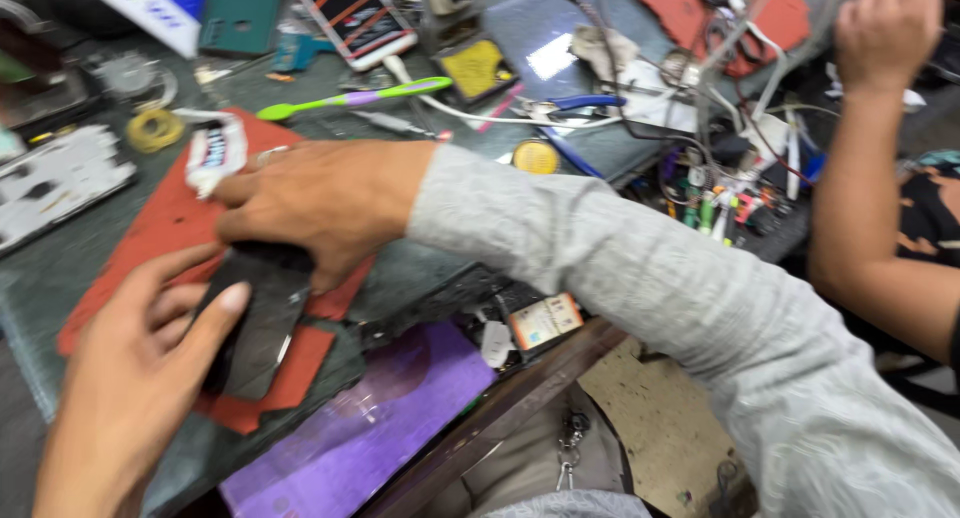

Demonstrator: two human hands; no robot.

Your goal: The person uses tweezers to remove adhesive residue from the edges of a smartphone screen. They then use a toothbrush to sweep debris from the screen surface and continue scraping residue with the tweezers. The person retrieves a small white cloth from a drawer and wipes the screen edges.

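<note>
A dark flat phone-like slab [258, 318] is pinned between both hands on a red mat [150, 248] laid over the tabletop [40, 298], apparently so that the slab is kept from sliding. The left hand [140, 368] is partly closed around the slab's near end, thumb laid along its face. The right hand [320, 203] is pressed down on its far end, fingers curled over the edge; the grey sleeve [620, 278] crosses the view. A green toothbrush [350, 98], a yellow solder coil [155, 130] and loose wires are kept within reach. Another person's arm [870, 158] is raised at the right.
</note>
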